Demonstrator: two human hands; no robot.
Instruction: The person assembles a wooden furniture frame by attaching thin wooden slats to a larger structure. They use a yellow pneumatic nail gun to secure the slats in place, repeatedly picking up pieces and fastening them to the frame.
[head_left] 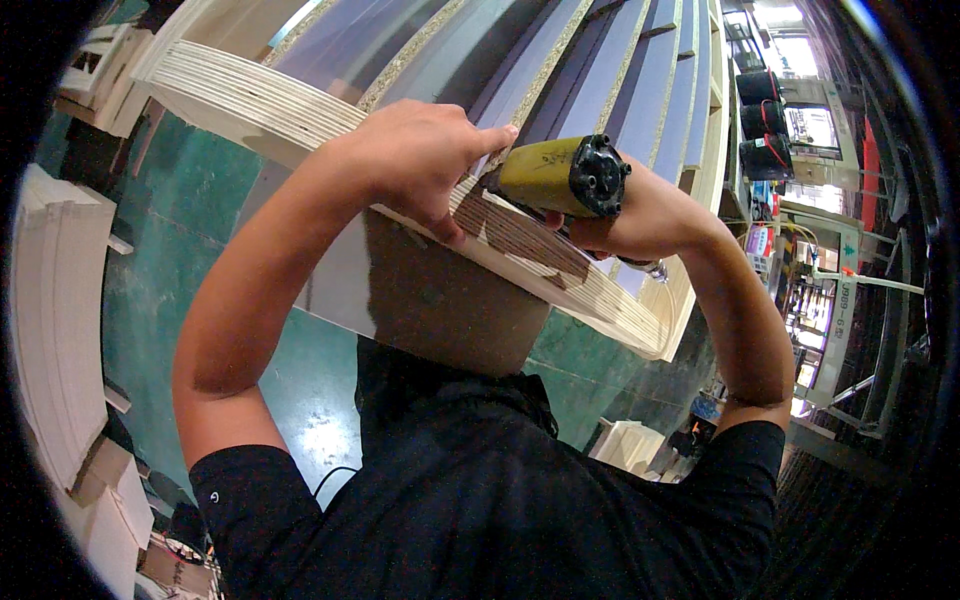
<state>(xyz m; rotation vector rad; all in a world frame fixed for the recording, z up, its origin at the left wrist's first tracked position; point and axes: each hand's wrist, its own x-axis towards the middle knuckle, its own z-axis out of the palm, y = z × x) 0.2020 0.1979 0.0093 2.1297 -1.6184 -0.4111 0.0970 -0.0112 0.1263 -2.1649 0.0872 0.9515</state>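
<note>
A glossy green workshop floor [180, 185] spreads beneath everything. Over it, across the top of the view, lies a large pale wooden frame [262, 108] with a layered plywood edge that slants down from upper left to lower right. Inside the frame run long speckled particleboard strips [418, 52], side by side, with lavender-grey surfaces between them. The person's black short-sleeved top [440, 490] fills the lower middle, both bare forearms reaching up and inward from it. At the far left stands a tall stack of off-white boards [62, 300]. A flat brown-grey panel [450, 305] sits just below the frame's near edge, between the arms. On the right, three dark cylinders [765, 122] stand in a row beyond the frame.

Smaller than these, an olive-yellow power tool [540, 178] with a rounded body and a black end cap is at the frame's near edge, its narrow dark nose pointing left toward the wood; whether the nose touches cannot be told. The right hand [655, 215] is curled around the tool's handle, its fingers mostly hidden. The left hand [420, 160] rests on the plywood edge just beside the nose, forefinger and thumb spread apart. Smallest is a shiny silver metal fitting [655, 270] below the right hand.
</note>
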